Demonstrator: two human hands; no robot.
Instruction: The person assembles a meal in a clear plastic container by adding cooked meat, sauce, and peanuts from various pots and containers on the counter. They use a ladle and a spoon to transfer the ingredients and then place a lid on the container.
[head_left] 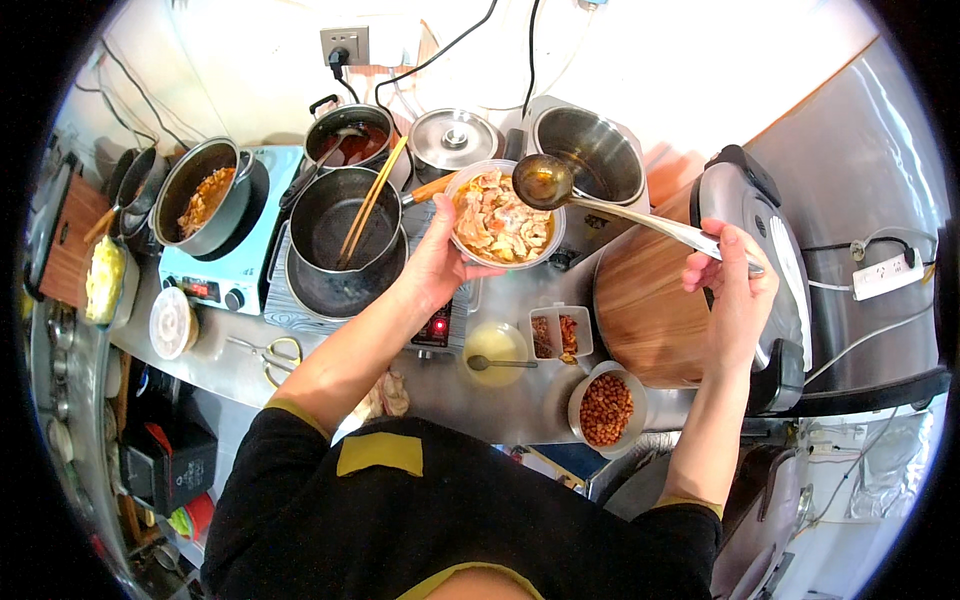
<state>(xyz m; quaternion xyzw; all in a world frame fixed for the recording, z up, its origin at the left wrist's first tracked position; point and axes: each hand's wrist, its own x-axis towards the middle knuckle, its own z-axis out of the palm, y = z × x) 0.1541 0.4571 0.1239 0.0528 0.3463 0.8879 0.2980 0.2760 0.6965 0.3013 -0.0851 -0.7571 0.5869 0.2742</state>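
My left hand [436, 262] grips a clear plastic bowl [546, 252] by its left side and underside. Sliced meat [498, 215] in orange-brown broth fills this bowl. In my right hand [738, 272] is the handle end of a long metal ladle [648, 222]. Its round head, with brownish liquid inside, hangs over the bowl's upper right edge; I cannot tell whether they touch. Just behind the ladle stands an open steel pot [630, 150]. A black wooden-handled saucepan [297, 232], with yellow chopsticks [372, 205] leaning in it, sits left of the bowl.
A dark pot of red liquid [312, 140] and a lidded pot [455, 140] stand behind. Another pot [222, 243] rests by a blue cooktop [275, 185]. Nearer are scissors [272, 358], a divided container [575, 355] and a bowl of beans [637, 425]. A large wood-patterned cooker [645, 300] occupies the right.
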